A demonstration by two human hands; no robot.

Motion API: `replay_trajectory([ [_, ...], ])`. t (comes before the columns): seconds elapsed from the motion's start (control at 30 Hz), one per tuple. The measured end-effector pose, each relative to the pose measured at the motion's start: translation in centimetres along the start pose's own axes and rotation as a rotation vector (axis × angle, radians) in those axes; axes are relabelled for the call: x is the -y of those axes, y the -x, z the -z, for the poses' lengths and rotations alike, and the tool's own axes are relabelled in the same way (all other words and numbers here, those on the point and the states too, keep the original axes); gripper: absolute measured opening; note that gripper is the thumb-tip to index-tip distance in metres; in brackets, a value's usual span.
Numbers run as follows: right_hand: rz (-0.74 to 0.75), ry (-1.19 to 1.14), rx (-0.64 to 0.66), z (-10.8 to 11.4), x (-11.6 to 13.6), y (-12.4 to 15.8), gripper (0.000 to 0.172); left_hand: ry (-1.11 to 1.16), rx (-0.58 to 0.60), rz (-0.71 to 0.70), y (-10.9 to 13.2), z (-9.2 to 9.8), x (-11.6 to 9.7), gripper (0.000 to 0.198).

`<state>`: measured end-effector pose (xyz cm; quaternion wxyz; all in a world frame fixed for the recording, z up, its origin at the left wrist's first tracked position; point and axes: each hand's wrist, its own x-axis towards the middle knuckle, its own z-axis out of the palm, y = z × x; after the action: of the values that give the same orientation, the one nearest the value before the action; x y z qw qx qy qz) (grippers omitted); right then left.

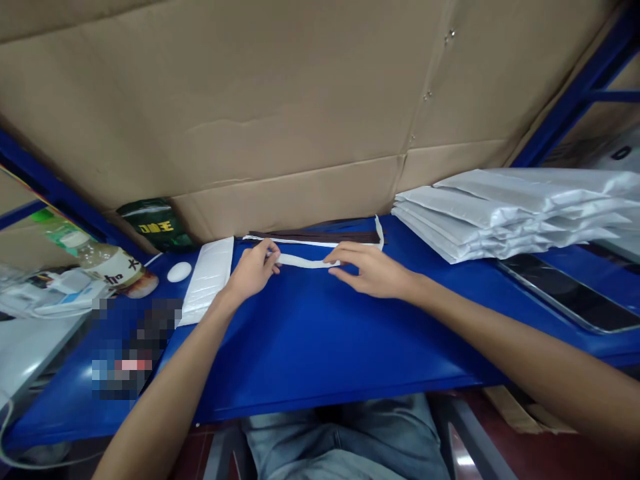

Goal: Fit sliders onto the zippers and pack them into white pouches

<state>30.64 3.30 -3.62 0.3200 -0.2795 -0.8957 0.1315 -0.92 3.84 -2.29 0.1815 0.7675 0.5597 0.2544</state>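
A narrow white strip [304,262] stretches between my two hands, above the blue table [320,340]. My left hand [256,269] pinches the strip's left end between thumb and fingers. At the other end, my right hand [367,267] has its thumb and fingertips closed on the strip. Just behind them lies a bundle of dark brown strips [335,237] with a white band along its front edge, whose right end sticks up. A flat white padded packet [209,280] rests to the left of my left hand.
Stacked white padded bags [500,213] and a phone [570,293] occupy the right. On the left are a bottle [117,267], a white round object [179,271], a dark green pouch [157,225] and a blurred dark item [143,347]. Cardboard [300,100] walls the back.
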Motion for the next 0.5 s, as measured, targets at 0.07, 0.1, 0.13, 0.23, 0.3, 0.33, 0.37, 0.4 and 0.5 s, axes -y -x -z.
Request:
replay_trajectory([
  [0.07, -0.065, -0.146, -0.016, -1.1, 1.4, -0.3, 0.027, 0.238, -0.014, -0.021, 0.8, -1.0, -2.3, 0.023],
  [0.1, -0.101, -0.214, -0.024, -1.5, 1.9, -0.4, 0.027, 0.321, -0.019, -0.036, 1.1, -1.5, -3.5, 0.025],
  [0.13, -0.135, -0.281, -0.031, -1.8, 2.2, -0.4, 0.026, 0.385, -0.024, -0.052, 1.5, -2.0, -4.5, 0.027],
  [0.23, -0.211, -0.461, -0.014, -1.7, 2.2, -0.4, 0.024, 0.538, -0.009, -0.080, 2.2, -3.1, -6.8, 0.030],
  [0.3, -0.238, -0.539, 0.014, -1.2, 1.7, -0.3, 0.025, 0.611, 0.024, -0.095, 2.5, -3.3, -7.5, 0.029],
  [0.33, -0.245, -0.563, 0.021, -1.0, 1.5, -0.2, 0.027, 0.636, 0.042, -0.105, 2.6, -3.4, -7.6, 0.029],
  [0.37, -0.251, -0.579, 0.023, -0.8, 1.3, -0.2, 0.028, 0.651, 0.056, -0.115, 2.7, -3.4, -7.6, 0.029],
  [0.4, -0.256, -0.590, 0.025, -0.7, 1.1, -0.2, 0.029, 0.658, 0.066, -0.125, 2.7, -3.4, -7.6, 0.028],
  [0.5, -0.271, -0.620, 0.037, -0.4, 1.1, -0.2, 0.029, 0.645, 0.085, -0.167, 2.7, -3.4, -7.4, 0.027],
])
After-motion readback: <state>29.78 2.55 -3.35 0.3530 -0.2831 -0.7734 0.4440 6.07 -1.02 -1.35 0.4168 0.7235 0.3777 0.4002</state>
